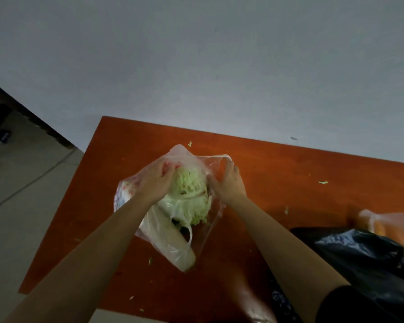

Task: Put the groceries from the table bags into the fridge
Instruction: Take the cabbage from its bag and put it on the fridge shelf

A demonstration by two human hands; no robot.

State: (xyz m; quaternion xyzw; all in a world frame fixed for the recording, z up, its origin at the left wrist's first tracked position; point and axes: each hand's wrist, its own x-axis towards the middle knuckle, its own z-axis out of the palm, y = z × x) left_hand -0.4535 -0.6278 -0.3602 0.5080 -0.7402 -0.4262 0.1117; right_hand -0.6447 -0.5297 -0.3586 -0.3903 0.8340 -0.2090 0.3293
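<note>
Item: pale green leafy cabbage head [191, 194], inside a thin clear plastic bag [173, 243] on the orange-red wooden table [289, 173], near its centre.

Handling, est.: dense and fairly heavy, firm at the core. Outer leaves look loose and brittle, and the green leaf scraps [323, 182] on the tabletop suggest it sheds. The film looks thin, slick and stretchy, so don't trust one edge w/ the full wt. Recommend you take the head itself, both palms low on its sides, or cup under the base through the film.

Grip status: your left hand [156, 180] has its fingers curled over the bag mouth at the head's upper left, holding film. Can't tell if it also touches leaf. Your right hand [229, 183] pinches the bag rim, drawn out to the right. Both hold bag, not cabbage. The head lies between the hands, w/ the mouth spread round its top.

Also noted: black plastic bag [359, 252] at the near right corner, apart from the work
</note>
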